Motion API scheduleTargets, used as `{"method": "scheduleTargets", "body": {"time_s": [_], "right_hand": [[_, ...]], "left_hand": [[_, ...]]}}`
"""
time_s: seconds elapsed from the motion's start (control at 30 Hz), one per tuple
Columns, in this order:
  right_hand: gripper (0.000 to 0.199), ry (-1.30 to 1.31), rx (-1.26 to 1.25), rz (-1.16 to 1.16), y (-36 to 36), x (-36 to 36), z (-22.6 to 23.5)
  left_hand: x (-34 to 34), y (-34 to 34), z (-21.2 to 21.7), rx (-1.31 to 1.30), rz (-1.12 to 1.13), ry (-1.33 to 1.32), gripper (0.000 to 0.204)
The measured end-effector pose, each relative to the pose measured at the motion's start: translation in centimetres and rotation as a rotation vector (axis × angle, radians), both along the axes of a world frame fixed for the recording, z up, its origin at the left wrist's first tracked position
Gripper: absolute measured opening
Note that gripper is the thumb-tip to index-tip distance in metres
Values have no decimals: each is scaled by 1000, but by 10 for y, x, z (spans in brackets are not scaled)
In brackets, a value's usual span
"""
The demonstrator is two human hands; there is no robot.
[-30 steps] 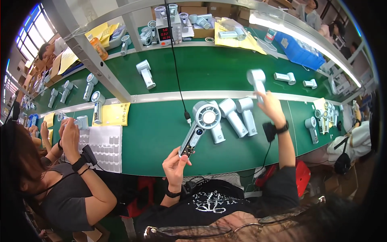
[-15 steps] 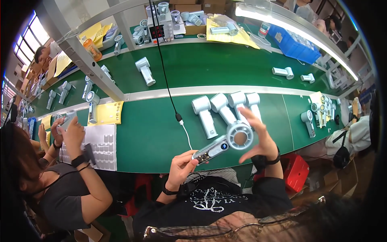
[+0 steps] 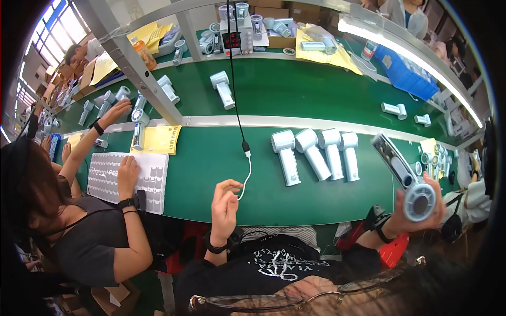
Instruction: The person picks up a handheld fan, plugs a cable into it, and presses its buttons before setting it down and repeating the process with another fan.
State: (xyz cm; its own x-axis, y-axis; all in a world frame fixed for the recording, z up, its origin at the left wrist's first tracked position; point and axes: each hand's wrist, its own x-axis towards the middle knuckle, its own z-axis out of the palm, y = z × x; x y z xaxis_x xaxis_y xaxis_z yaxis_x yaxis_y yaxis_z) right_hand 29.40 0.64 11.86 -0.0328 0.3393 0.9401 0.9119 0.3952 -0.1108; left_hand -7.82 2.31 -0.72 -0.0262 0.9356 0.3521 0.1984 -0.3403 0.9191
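Handheld fan (image 3: 399, 167), white-lettered black shirt (image 3: 278, 264)

The right grip (image 3: 433, 217) is holding a handheld fan (image 3: 408, 180), its handle (image 3: 394, 160) angling up and left of that grip. The left grip (image 3: 225, 208) is curling at the lower end of a white cable (image 3: 249, 169). Between and beyond both grips, four fans (image 3: 314, 159) are lying on the table (image 3: 205, 174).
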Motion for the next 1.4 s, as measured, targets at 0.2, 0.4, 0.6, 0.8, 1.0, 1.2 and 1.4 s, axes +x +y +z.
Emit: {"method": "scheduleTargets", "body": {"time_s": [0.2, 0.4, 0.6, 0.8, 1.0, 1.2, 1.4], "right_hand": [[75, 652, 26, 847, 1, 18, -9], [72, 578, 307, 70, 9, -29, -10], [78, 1071, -194, 1514, 30, 12, -43], [95, 1122, -85, 1007, 47, -24, -56], [86, 1312, -379, 1200, 77, -1, -101], [76, 1439, -495, 1549, 93, 10, -133], [82, 1310, -566, 1807, 104, 21, -134]], "left_hand": [[9, 6, -1, 33, -16, 76, 34], [12, 9, -6, -33, -75, 91, 32], [16, 4, -4, -83, -135, 17, 34], [24, 11, -6, -15, -183, -2, 35], [29, 12, -3, -77, -178, 31, 35], [32, 15, -3, -98, -201, 54, 34], [39, 20, -3, -116, -193, 49, 34]]}}
